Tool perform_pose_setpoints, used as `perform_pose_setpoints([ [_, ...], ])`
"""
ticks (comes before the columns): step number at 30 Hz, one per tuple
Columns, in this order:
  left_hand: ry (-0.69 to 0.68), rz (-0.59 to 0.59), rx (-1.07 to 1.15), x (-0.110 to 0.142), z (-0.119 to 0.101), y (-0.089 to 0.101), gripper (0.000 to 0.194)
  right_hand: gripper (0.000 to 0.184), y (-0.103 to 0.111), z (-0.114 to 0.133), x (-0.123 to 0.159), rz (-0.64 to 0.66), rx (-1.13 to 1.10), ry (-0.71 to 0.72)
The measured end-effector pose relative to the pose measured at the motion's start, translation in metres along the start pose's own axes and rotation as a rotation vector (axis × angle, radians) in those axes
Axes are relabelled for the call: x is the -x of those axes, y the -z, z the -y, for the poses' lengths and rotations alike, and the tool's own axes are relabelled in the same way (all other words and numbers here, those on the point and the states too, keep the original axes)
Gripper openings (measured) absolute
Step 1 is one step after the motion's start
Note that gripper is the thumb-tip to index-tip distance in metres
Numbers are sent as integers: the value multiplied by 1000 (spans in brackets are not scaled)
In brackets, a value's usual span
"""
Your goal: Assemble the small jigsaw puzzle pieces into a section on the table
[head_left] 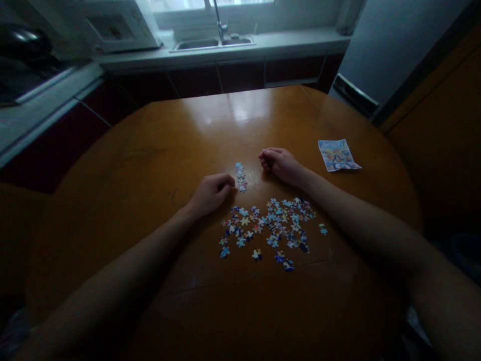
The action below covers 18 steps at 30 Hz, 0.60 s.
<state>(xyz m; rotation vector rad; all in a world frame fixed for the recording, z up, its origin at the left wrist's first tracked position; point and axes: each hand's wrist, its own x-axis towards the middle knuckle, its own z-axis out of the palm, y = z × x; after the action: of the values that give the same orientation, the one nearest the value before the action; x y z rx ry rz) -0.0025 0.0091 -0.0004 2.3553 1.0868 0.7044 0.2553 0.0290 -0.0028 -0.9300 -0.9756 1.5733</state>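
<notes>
My left hand (212,194) rests on the table with its fingers curled and thumb close to the forefinger. I see nothing in it. Its fingertips are right beside the lower left edge of a narrow strip of joined jigsaw pieces (241,177). On the other side of that strip, a little farther off, my right hand (280,164) is closed, fingers folded in against the thumb. Whatever it holds, if anything, is hidden. Nearer to me, between my forearms, lies a spread of loose jigsaw pieces (276,220), mostly blue, white and yellow.
A creased printed picture sheet (338,155) lies to the right on the round-ended wooden table (150,145). A stray piece (322,229) sits near my right forearm. Beyond the table stand a counter with a sink (197,45), a microwave (116,27) and a refrigerator (398,45).
</notes>
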Motion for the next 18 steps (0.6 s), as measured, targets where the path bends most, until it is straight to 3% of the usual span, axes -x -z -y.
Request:
perform_pose_setpoints([
  [18,-55,17,63,0,3,2,19,20,1,1,2,11,17,10],
])
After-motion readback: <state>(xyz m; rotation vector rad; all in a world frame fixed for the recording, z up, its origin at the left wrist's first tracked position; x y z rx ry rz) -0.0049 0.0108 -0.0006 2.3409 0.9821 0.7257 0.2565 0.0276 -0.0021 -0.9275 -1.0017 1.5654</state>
